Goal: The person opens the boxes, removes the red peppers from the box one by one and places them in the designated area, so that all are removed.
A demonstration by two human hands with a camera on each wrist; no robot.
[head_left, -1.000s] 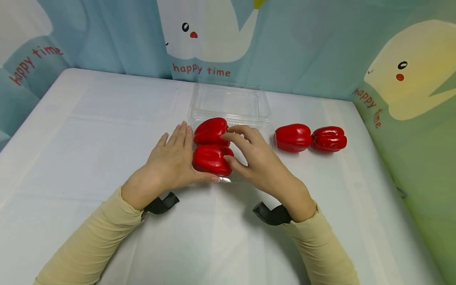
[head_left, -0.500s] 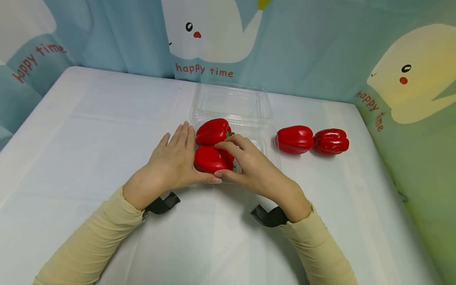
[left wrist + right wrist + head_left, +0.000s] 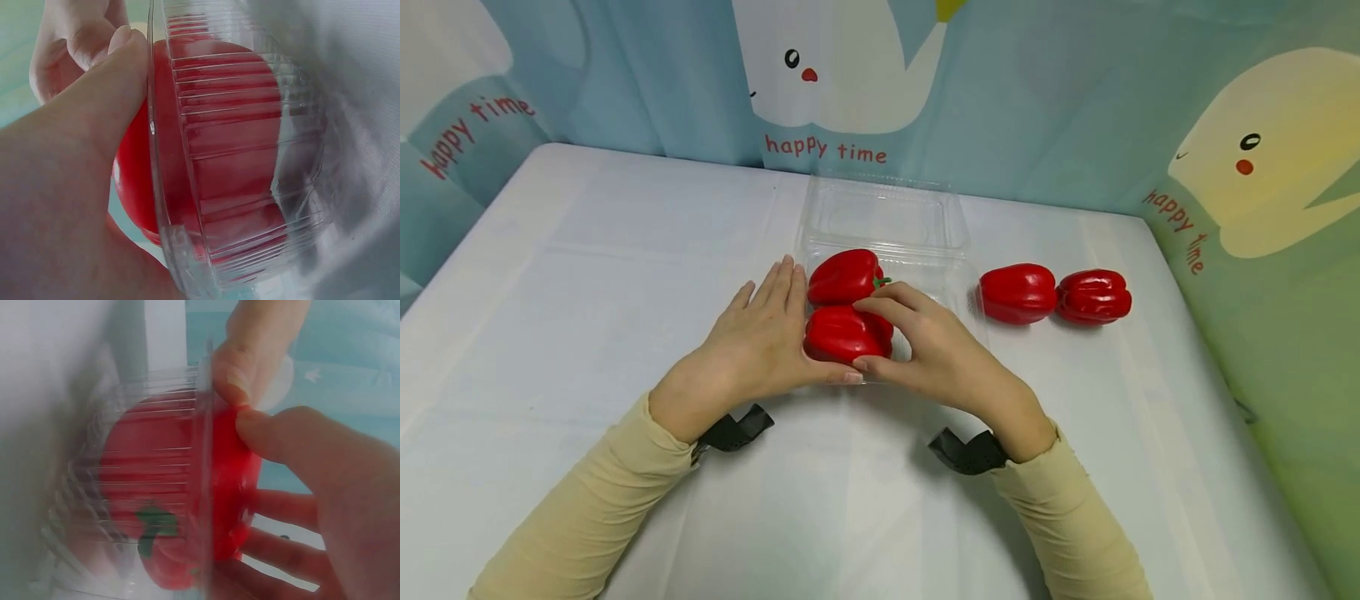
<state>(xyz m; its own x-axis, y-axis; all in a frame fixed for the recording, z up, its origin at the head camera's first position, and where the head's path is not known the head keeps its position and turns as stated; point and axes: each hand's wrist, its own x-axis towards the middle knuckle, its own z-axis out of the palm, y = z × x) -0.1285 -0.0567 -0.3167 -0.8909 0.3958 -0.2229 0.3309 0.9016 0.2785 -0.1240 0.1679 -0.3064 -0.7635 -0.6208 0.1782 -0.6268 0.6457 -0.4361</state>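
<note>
Two red bell peppers lie side by side in the left part of a clear plastic clamshell box (image 3: 951, 287). My left hand (image 3: 756, 342) lies along the box's left side, fingers straight, its thumb along the front rim. The right hand (image 3: 947, 354) pinches the near bell pepper (image 3: 842, 335), thumb at its front and curled fingers over its top. Behind it, the far bell pepper (image 3: 842, 277) shows a green stem. In the right wrist view the held bell pepper (image 3: 231, 481) rises above the box rim (image 3: 205, 456); both thumbs meet there.
The clear lid (image 3: 880, 215) lies folded back behind the box. To the box's right rest two more red bell peppers, one close beside it (image 3: 1018, 293) and another (image 3: 1093, 297) farther right. A printed curtain (image 3: 1037, 100) stands behind the white table (image 3: 625, 333).
My right hand has shifted down and left from both peppers onto the near one, baring the far pepper's stem. The left hand stays at the box's left side.
</note>
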